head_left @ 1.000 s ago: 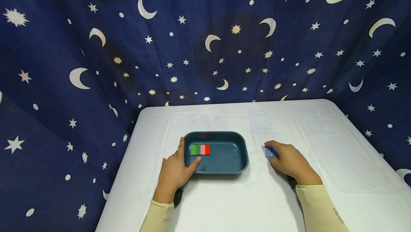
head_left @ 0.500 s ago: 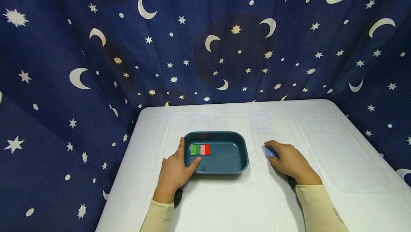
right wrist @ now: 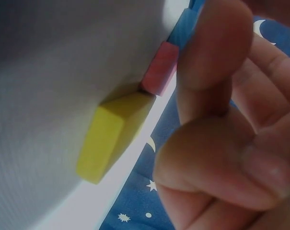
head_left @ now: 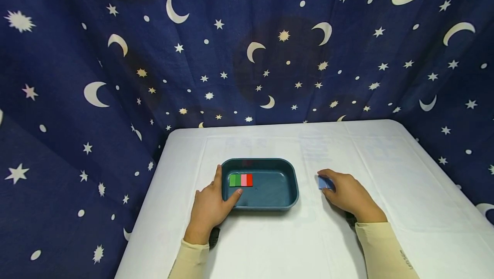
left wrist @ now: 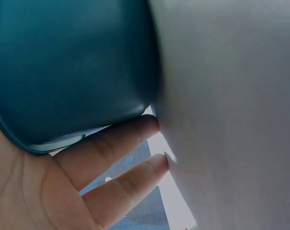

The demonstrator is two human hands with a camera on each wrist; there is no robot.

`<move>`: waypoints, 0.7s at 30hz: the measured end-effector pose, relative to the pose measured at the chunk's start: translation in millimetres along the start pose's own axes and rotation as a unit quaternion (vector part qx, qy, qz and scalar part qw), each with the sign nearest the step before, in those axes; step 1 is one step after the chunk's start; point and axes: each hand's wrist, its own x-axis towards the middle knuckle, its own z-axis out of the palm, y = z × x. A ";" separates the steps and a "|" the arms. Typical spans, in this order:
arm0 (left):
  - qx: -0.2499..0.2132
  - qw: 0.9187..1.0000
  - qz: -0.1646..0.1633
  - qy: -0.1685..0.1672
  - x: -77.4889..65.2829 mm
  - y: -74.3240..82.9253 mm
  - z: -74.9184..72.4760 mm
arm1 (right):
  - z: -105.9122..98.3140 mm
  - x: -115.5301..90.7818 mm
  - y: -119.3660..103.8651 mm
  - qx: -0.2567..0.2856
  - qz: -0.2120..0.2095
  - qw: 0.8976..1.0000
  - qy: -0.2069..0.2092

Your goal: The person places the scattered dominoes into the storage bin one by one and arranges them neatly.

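In the head view my left hand (head_left: 210,206) holds the left near corner of a dark teal plastic tray (head_left: 275,207). The thumb lies over the near rim; the other fingers run along the outer left wall, as the left wrist view shows. Inside the tray a light green block (head_left: 232,180), darker green block (head_left: 238,180), pink block (head_left: 243,180) and red block (head_left: 249,180) sit side by side. To the tray's right, my right hand (head_left: 351,193) pinches blue blocks (head_left: 322,183) with thumb and index finger, partly covering them.
In the right wrist view a yellow block (right wrist: 101,141) and a pink block (right wrist: 161,69) stand in line beside the right fingers; the hand hides them from the head view. A white cloth (head_left: 266,244) covers the table. A blue star-patterned curtain (head_left: 231,56) rises behind.
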 end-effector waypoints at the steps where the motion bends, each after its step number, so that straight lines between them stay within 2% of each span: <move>1: 0.000 1.000 0.000 -0.001 0.0 -0.1 0.1 | 0.1 0.0 -0.2 0.001 0.001 1.000 0.000; 21: 0.005 1.000 0.000 -0.004 0.2 -0.5 -1.7 | 1.5 4.4 -1.0 -0.001 -0.006 1.000 0.003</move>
